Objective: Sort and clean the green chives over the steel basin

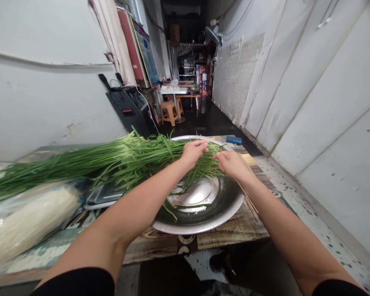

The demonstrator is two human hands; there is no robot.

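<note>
Broadly, a worn wooden table (225, 230) fills the lower middle of the frame, with white walls on the left and right and a dim corridor running back at top centre. Across the left half lies a long bundle of green chives (89, 162), stalks stretching from the far left edge, leaf tips reaching over a wide metal basin (200, 224) at centre. A few loose leaves lie inside the basin. At lower left sits a clear plastic bag of pale noodles (24, 222), just beside a dark metal tray (103, 197) partly under the greens. Thin bamboo skewers (249, 197) lie along the basin's right rim on the table. Left hand (193, 152), centre frame, fingers curled closed around a pinch of the chive tips above the basin. Right hand (232, 164), just beside it to the right, knuckles up, fingers bent down into the same leaf tips; grip looks closed on them. A small blue object (234, 140) rests on the table behind the basin. Orange stools (172, 112) stand far back in the corridor.
</note>
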